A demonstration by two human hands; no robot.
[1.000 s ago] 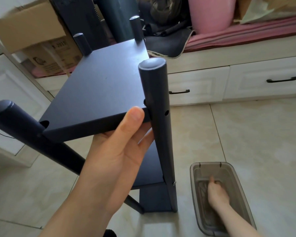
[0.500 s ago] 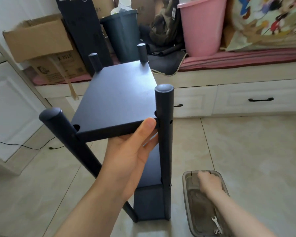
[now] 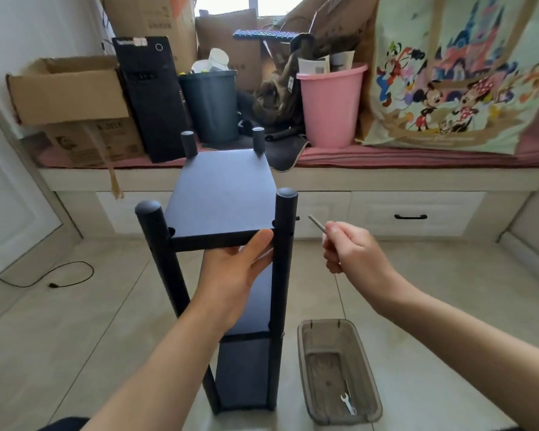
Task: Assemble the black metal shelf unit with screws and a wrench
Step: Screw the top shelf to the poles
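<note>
Shelf unit [image 3: 221, 197] stood mid-frame on the floor, left hand [image 3: 237, 275] gripping its top panel's front edge. Right hand [image 3: 352, 253] pinched a screw [image 3: 316, 223] just right of the post; wrench [image 3: 348, 403] sat in the tray [image 3: 305, 368], lower right.

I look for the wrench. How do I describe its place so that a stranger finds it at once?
Start at the black shelf unit standing on the tiled floor. Just right of its base lies a translucent grey plastic tray. The wrench rests at the tray's near end: small, silver and open-ended, the only bright metal thing there.
</note>
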